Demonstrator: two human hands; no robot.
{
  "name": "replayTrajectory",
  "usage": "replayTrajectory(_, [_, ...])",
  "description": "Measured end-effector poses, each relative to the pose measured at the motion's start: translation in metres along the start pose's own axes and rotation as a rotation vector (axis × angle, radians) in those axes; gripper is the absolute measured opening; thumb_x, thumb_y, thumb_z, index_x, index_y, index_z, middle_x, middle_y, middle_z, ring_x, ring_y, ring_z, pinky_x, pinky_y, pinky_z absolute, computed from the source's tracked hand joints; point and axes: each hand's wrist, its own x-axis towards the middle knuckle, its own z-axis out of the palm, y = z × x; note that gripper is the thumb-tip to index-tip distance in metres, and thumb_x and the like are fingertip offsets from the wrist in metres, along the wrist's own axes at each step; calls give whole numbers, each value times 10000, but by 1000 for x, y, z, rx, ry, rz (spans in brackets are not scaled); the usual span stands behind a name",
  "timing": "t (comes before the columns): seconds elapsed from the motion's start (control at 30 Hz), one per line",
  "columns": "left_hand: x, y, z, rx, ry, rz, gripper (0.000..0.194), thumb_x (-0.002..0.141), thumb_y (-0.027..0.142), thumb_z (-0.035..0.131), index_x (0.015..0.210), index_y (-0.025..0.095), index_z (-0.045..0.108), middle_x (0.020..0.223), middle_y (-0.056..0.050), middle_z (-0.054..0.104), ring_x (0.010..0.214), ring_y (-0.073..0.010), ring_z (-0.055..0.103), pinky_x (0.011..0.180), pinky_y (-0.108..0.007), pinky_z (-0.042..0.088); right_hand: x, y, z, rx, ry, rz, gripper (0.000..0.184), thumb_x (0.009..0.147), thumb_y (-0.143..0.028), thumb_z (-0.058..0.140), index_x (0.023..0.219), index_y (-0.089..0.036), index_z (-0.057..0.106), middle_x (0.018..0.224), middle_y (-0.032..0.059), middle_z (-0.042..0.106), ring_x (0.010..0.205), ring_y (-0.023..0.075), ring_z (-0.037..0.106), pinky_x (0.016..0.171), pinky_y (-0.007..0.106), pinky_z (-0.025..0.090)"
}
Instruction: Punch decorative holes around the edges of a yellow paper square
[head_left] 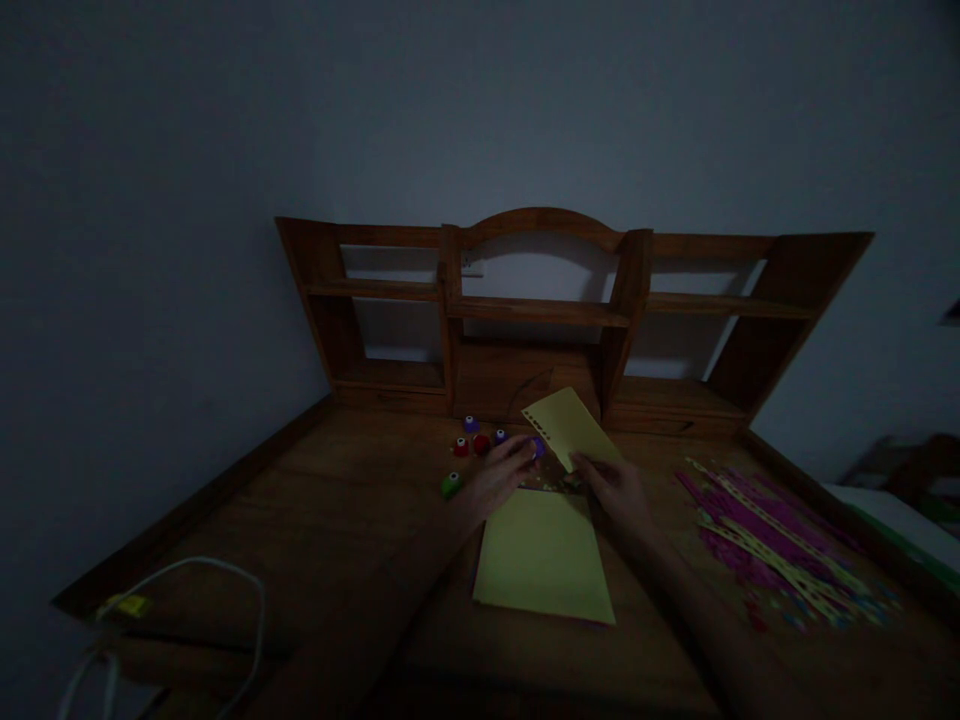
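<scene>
Evidently, the brown wooden desk (pixel 337 510) is filling mid-frame, and a loose pile of magenta and yellow punched paper strips (pixel 772 540) is lying at lower right, presumably finished pieces. A squared stack of yellow paper sheets (pixel 547 560) is resting at lower centre, its top showing no holes. Just above centre-bottom, your right hand (pixel 615 487) is pinching a flat yellow paper sheet (pixel 577 425); holes are lining one edge, so most is probably remaining. Your left hand (pixel 504 472) is apparently holding a small purple plastic punch (pixel 539 447).
</scene>
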Motion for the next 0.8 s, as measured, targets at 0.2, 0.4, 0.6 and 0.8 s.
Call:
replayTrajectory(0.2, [-1, 1, 4, 55, -69, -13, 396, 723, 234, 779, 1084, 143, 645, 1054, -90, 651, 831, -125, 624, 777, -249, 462, 0, -4, 0, -4, -13, -47, 427, 821, -521, 596, 799, -126, 758, 730, 115, 741, 687, 259, 697, 641, 319, 516])
replayTrajectory(0.4, [1, -1, 1, 78, -54, -19, 417, 690, 195, 798, 1072, 140, 640, 992, -74, 653, 808, -119, 616, 764, -244, 467, 0, -3, -1, -40, -10, -41, 435, 828, -519, 585, 738, -129, 755, 709, 111, 737, 680, 257, 693, 629, 312, 505])
replayTrajectory(0.6, [1, -1, 2, 95, -83, -24, 422, 709, 231, 784, 1090, 141, 628, 1062, -105, 647, 871, -161, 631, 778, -278, 481, 0, -1, 0, -9, -33, -22, 426, 821, -523, 605, 754, -129, 754, 704, 102, 735, 664, 240, 685, 596, 285, 483])
replayTrajectory(0.8, [1, -2, 2, 152, -82, -40, 434, 705, 257, 786, 1090, 147, 621, 1105, -110, 635, 907, -184, 632, 778, -291, 481, 0, 0, 0, -41, -17, -29, 443, 829, -531, 588, 683, -138, 732, 688, 95, 730, 659, 229, 682, 616, 280, 481])
